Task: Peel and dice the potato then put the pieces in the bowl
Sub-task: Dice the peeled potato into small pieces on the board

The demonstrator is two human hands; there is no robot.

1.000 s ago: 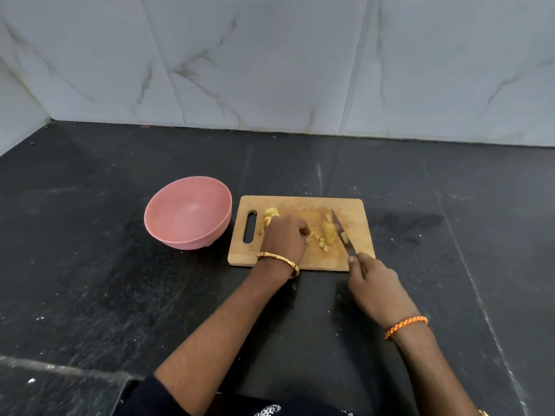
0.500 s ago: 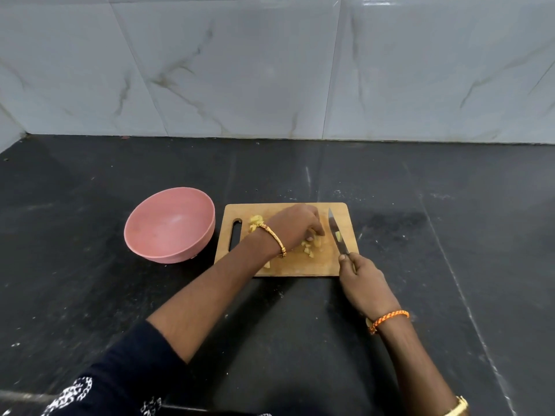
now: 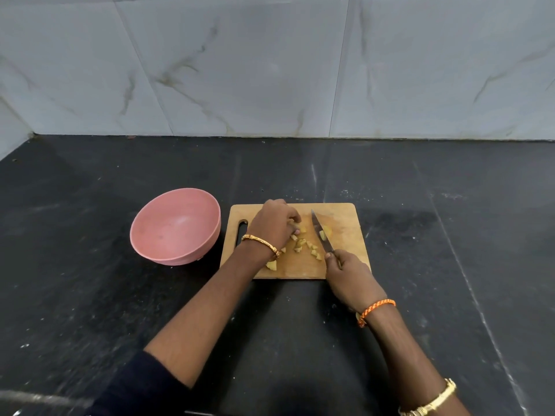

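I take the cutting board (image 3: 345,267) as reference. My left hand (image 3: 274,225) has moved from the board's handle end toward its far edge and centre, where its curled fingers now gather diced potato pieces (image 3: 303,244); whether it actually grips any piece, I cannot tell. More cubes lie exposed at mid-board than a second ago, when the hand covered them. One piece (image 3: 271,265) sits near the board's front edge, beside my left wrist.

My right hand (image 3: 348,273) stays clenched on the knife (image 3: 322,235) at the board's front right corner. The blade has stayed nearly in place, pointing toward the far edge, with a small potato bit stuck to its flat.

The bowl (image 3: 156,247) stands just beside the board's handle end and appears empty.

Assessment: cutting looks essentially complete. The left hand's shift indicates collection of the dice. No piece has reached the bowl yet, so the transfer step remains.
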